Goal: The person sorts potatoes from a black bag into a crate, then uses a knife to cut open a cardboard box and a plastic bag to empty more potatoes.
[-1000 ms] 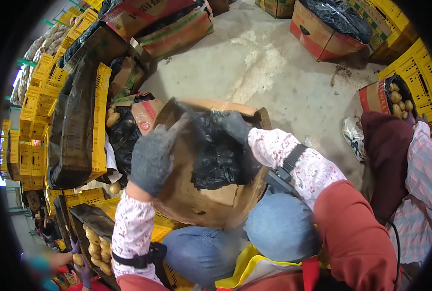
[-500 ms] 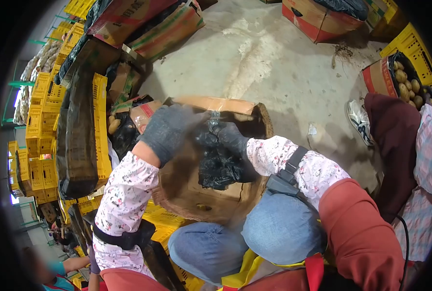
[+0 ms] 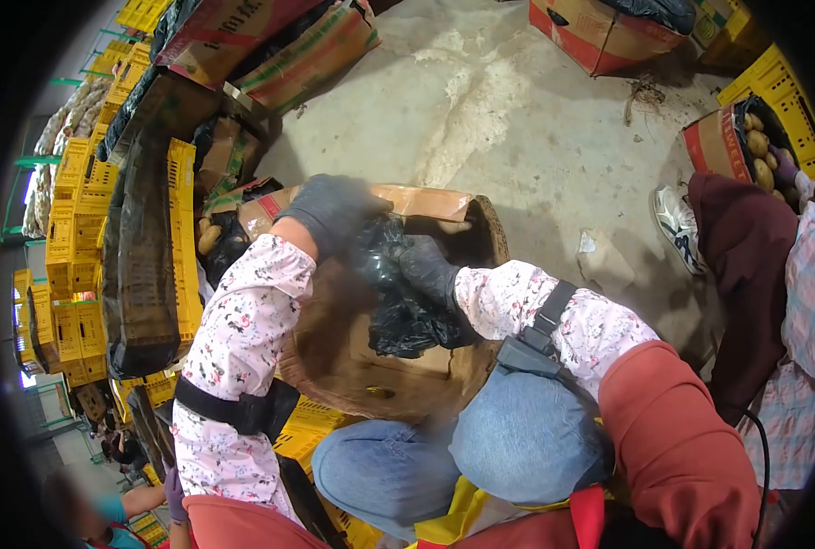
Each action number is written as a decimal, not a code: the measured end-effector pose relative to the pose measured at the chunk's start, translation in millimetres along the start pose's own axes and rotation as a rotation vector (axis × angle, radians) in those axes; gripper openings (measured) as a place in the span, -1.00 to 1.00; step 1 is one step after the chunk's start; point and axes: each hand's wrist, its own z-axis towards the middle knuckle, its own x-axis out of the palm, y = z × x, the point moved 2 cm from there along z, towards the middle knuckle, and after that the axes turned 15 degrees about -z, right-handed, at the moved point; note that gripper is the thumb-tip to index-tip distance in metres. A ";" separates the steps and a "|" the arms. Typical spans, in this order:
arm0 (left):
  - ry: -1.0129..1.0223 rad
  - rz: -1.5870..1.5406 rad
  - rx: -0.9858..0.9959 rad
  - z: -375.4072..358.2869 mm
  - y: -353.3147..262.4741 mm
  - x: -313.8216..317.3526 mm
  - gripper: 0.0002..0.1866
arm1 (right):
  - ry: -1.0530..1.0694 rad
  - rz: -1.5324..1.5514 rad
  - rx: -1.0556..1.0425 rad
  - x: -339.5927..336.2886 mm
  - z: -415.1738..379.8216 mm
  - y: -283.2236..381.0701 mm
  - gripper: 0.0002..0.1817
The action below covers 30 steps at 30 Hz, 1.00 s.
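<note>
A black plastic bag point(image 3: 412, 320) hangs crumpled inside an open, worn cardboard box point(image 3: 320, 380) in front of my knees. My right hand point(image 3: 428, 268), in a dark glove, is closed on the upper part of the bag. Close to the bag's top, by the box's far side, is my gloved left hand point(image 3: 328, 215). Motion smears its fingers, so their grip does not show. Behind both hands stands the box's far flap point(image 3: 430, 200).
At left are yellow crates point(image 3: 183, 238) and a long dark-lined box point(image 3: 139, 274). Potatoes point(image 3: 760, 146) fill a carton at right beside a co-worker's leg point(image 3: 737, 274). Another carton point(image 3: 581, 37) stands at the back. Another person's arm point(image 3: 142, 499) shows at lower left.
My hands have moved apart a little at the bag's top, and the bag's upper part is spread wider. At right, the co-worker's gloved hand now shows at the potatoes.
</note>
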 end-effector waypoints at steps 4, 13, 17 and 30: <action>-0.050 -0.025 -0.015 -6.9 24.7 17.1 -0.57 | -0.001 -0.108 0.052 -5.9 7.0 -6.6 -0.87; -0.070 -0.130 -0.223 -113.2 44.3 50.1 -0.59 | 0.616 -0.753 -0.229 -24.2 -5.8 -64.5 -0.81; -0.413 -0.826 -0.240 -139.8 38.1 55.2 -0.57 | 0.529 -0.958 -0.010 -33.3 8.5 -31.9 -0.80; -0.725 -1.386 -0.334 -142.7 7.2 137.1 -0.51 | 0.850 -1.668 0.116 -47.6 -32.4 -17.4 -0.55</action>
